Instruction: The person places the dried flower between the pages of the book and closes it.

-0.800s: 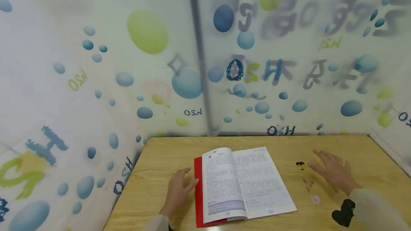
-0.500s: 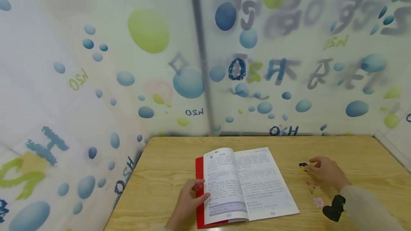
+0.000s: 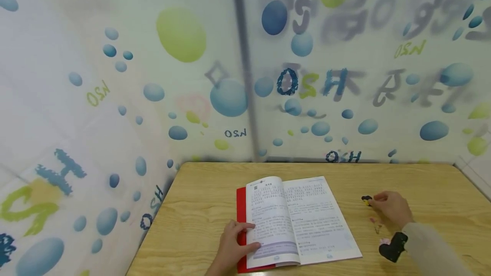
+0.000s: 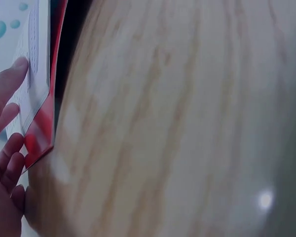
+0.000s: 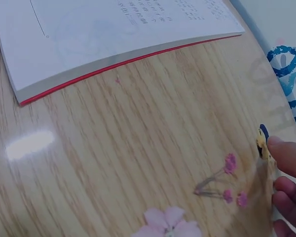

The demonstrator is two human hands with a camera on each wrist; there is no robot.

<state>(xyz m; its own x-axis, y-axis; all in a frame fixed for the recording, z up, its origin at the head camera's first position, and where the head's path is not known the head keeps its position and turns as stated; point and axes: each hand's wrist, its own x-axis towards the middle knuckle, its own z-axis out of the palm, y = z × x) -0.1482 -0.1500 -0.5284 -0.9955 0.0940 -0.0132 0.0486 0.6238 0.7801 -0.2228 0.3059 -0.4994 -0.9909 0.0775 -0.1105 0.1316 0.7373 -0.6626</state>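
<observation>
An open book (image 3: 318, 225) with a red cover (image 3: 241, 208) lies on the wooden table, white printed pages up. My left hand (image 3: 231, 246) rests at its left side, thumb and index finger spread over the left page; the left wrist view shows the thumb (image 4: 10, 81) on the paper. To the right of the book, my right hand (image 3: 394, 208) pinches a small dark-and-yellow pressed pansy (image 5: 261, 143) by its edge. Part of the pansy is hidden behind the thumb.
Nearer than the pansy lie a sprig of small pink flowers (image 5: 229, 164) and a pale pink blossom (image 5: 168, 223). A black heart-shaped piece (image 3: 393, 247) sits at the right wrist. A patterned curtain (image 3: 184, 33) stands behind the table (image 3: 207, 182).
My right hand has come down from above the table and taken the edge of the pansy. The left hand has moved right, from beside the book onto its left page.
</observation>
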